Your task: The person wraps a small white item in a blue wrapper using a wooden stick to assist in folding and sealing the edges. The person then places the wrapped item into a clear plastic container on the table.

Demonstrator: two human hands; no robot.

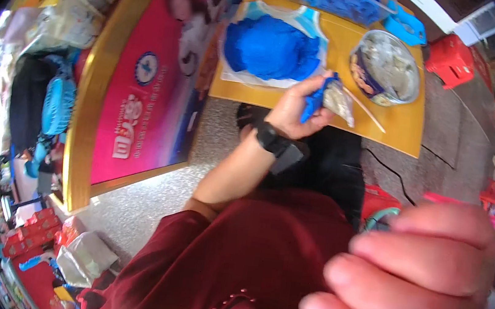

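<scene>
My left hand (295, 111), with a dark band on its wrist, is raised over the near edge of the wooden table. Its fingers are closed round a small clear packet (339, 101) with pale contents and a crumpled blue piece (312, 105), perhaps cloth. My right hand (411, 279) looms large and close at the lower right, its fingers curled in. Whatever it may hold is hidden. Beyond the left hand, a heap of blue pieces (273, 48) lies on a white and light-blue vest-shaped sheet (313, 23). A thin pale stick (365, 111) rests on the table beside the packet.
A round tin (365, 76) of clear packets stands at the table's right. Behind the heap is a clear bin (391, 5) of blue pieces, with a blue plastic item (405, 25) beside it. A pink poster board (143, 98) borders the left; a red stool (450, 61) stands beyond.
</scene>
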